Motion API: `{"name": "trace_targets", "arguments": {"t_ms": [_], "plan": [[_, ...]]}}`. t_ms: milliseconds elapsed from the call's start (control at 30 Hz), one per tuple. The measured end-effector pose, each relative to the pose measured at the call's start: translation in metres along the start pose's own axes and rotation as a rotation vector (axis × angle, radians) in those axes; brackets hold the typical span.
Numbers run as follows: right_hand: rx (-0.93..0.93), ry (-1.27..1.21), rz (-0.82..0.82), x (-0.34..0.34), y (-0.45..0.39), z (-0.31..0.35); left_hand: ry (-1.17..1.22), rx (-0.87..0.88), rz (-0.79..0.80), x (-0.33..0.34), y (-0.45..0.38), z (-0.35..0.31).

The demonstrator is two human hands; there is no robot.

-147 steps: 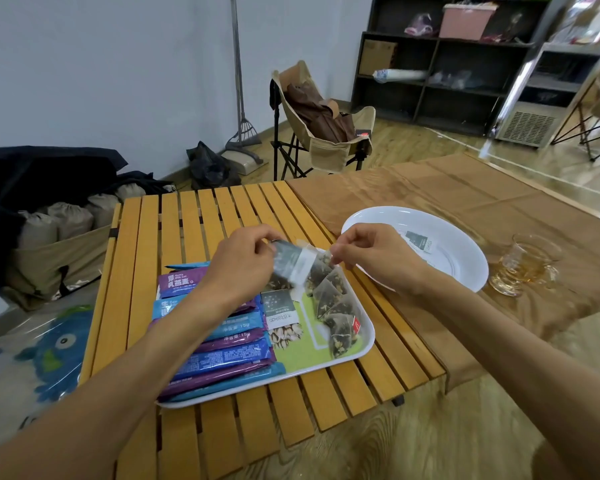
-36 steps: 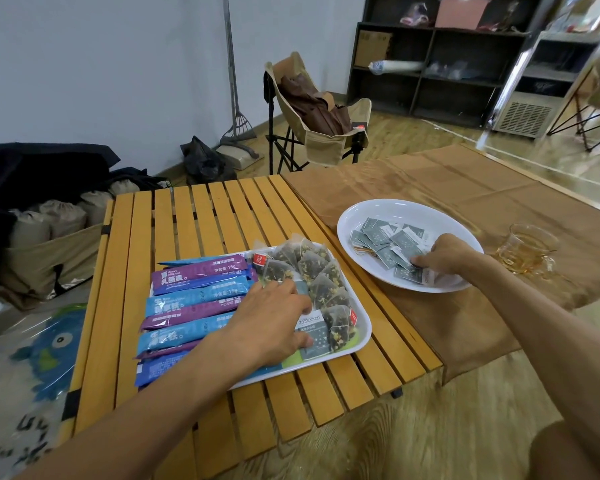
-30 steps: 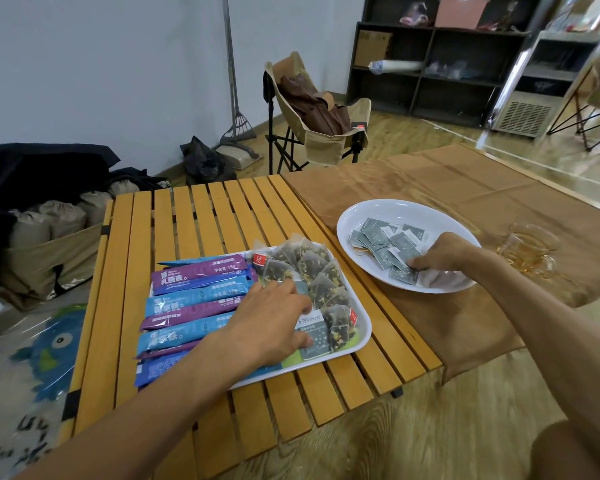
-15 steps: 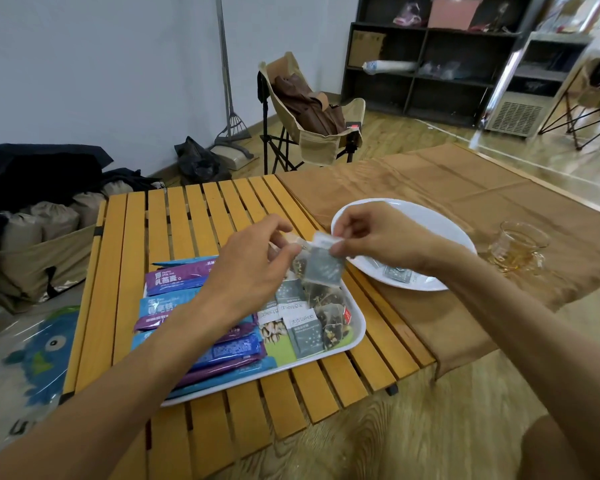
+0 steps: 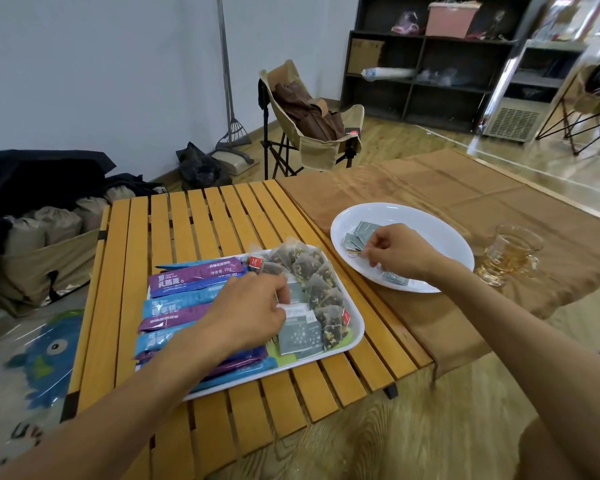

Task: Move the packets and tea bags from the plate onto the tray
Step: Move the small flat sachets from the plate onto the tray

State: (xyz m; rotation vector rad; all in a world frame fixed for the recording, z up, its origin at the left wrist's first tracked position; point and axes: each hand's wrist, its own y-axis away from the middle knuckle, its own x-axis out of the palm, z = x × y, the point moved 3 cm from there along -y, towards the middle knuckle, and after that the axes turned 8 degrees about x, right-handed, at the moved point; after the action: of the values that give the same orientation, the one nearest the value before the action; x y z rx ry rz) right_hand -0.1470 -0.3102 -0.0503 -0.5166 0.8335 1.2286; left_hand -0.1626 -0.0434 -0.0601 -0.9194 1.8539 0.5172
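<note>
Head view: a person works at a slatted wooden counter (image 5: 194, 230), the left hand (image 5: 253, 310) resting over the white tray (image 5: 355, 336), the right hand (image 5: 397, 252) reaching into the white plate (image 5: 440, 233).

The left grip is loosely curled, fingertips down on a grey tea packet (image 5: 296, 301) in the tray's middle; whether it pinches the packet cannot be told. The right grip is narrow, pinching a tea bag's yellow string (image 5: 353, 254) over the plate's near-left part.

Grey packets (image 5: 359, 235) lie on the plate's left side, at least four, with one more (image 5: 395, 278) at its near rim. The tray sits at the counter's near right, holding blue and purple stick packets (image 5: 196, 277) along its left half, about seven, and a row of mesh tea bags (image 5: 305, 263) down its right side.

A brown cloth (image 5: 430, 181) covers the counter's right end, under the plate. A glass mug of tea (image 5: 508, 254) stands just right of the plate. The counter's far slats are bare. Beyond stand a folding chair (image 5: 312, 123) and dark shelving (image 5: 430, 67).
</note>
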Motion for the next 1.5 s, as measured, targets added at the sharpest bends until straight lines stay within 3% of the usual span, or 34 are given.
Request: {"name": "trace_targets", "arguments": {"t_ms": [267,500,1500], "plan": [[0.233,0.096,-0.186,-0.015,-0.028,-0.064,-0.376,0.109,-0.040,0.006,0.004,-0.002],[0.384,0.153,-0.120,-0.025,-0.033,-0.088,-0.413,0.125,0.104,0.023,0.001,-0.002],[0.376,0.344,0.099,-0.025,-0.029,-0.083,-0.410,0.209,0.221,0.021,-0.001,0.000]]}}
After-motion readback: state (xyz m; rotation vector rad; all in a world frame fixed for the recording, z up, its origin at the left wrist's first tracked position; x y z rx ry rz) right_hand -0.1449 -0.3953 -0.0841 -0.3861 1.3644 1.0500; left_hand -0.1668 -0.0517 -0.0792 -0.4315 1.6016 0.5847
